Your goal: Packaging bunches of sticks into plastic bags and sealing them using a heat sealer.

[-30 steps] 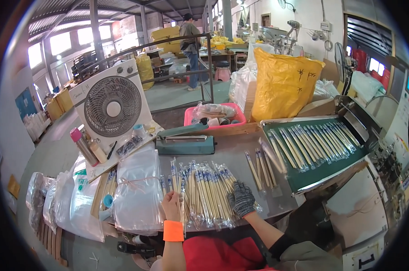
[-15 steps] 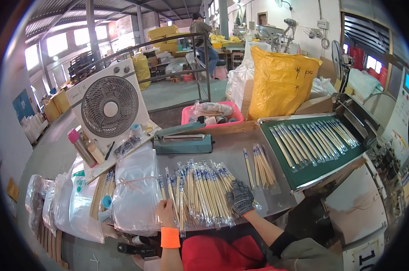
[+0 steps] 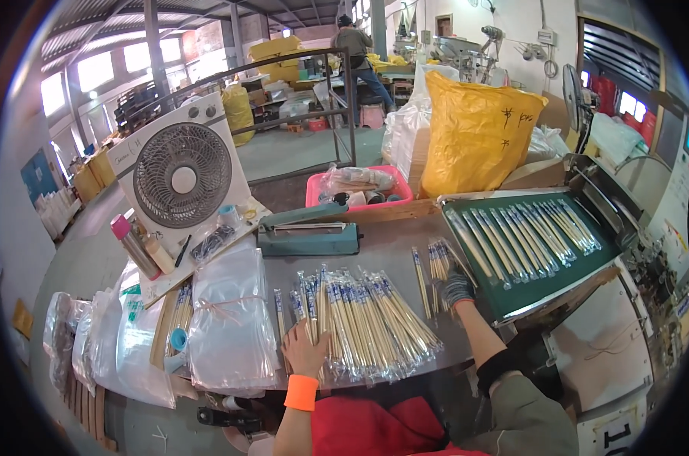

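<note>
A broad pile of wooden chopsticks (image 3: 371,323) in clear, blue-marked sleeves lies on the grey table in front of me. My bare left hand (image 3: 305,348), with an orange wristband, rests on the pile's left end, fingers apart. A lone sleeved packet (image 3: 278,311) lies just past its fingertips. My right hand (image 3: 457,287), in a grey knit glove, is over a smaller group of sleeved chopsticks (image 3: 438,260) to the right. Its fingers are bent around packets there and hide part of them. Another single packet (image 3: 421,281) lies left of that group.
A green board (image 3: 511,292) on the right carries a row of sleeved chopsticks. Behind the table stand a teal bar sealer (image 3: 308,240), a pink basket (image 3: 405,190) and a yellow sack (image 3: 477,137). Clear bags (image 3: 230,334) and a box fan (image 3: 183,180) are at left.
My right hand has moved from the big pile rightward to the smaller group. My left hand has shifted right onto the pile and its fingers have spread. The pile has spread toward the right.
</note>
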{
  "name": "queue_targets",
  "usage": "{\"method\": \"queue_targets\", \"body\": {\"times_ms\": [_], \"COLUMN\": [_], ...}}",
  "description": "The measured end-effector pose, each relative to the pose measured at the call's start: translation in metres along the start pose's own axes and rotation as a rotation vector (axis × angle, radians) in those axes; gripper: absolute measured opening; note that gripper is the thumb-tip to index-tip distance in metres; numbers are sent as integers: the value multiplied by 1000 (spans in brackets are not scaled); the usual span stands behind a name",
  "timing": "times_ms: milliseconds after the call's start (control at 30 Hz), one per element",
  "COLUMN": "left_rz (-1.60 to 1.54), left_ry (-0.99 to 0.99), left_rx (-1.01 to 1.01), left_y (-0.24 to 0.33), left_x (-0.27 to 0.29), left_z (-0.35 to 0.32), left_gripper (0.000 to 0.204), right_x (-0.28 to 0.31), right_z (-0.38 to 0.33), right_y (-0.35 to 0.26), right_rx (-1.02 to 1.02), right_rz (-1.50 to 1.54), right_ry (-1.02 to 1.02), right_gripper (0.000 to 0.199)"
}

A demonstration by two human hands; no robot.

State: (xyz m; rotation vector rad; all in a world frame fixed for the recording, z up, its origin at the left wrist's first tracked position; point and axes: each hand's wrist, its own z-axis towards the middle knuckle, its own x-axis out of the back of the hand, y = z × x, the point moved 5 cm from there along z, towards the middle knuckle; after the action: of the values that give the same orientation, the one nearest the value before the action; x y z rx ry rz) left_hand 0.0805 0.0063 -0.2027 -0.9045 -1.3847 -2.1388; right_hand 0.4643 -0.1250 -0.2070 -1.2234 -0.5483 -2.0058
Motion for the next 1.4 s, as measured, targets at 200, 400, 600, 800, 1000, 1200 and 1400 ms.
{"method": "queue_targets", "body": {"times_ms": [200,400,600,800,1000,1200,1400], "left_rz": [165,-213,-362,-273,-202,-182,-253], "left_ry": [90,-17,90,57,6,3,44], "left_rx": [-42,-151,-80,-143,-177,-218,-184], "left_y": [2,19,2,12,13,20,35], "left_x": [-9,-22,-19,-17,-11,-18,-39], "left_z": [-11,5,-5,-6,-8,-5,-12], "left_gripper": [58,43,28,39,36,35,37], "right_x": [-3,67,100,81,75,53,69], "right_z": [-50,-29,96,88,83,87,55], "right_y": [-49,-88,73,336,347,222,40], "right_rx": [119,278,216,-435,-657,-51,79], "right_rz": [229,654,93,-504,-316,-19,27], "right_ry": [-161,-266,187,211,-101,169,23], "right_gripper": [59,58,38,45,34,23,17]}}
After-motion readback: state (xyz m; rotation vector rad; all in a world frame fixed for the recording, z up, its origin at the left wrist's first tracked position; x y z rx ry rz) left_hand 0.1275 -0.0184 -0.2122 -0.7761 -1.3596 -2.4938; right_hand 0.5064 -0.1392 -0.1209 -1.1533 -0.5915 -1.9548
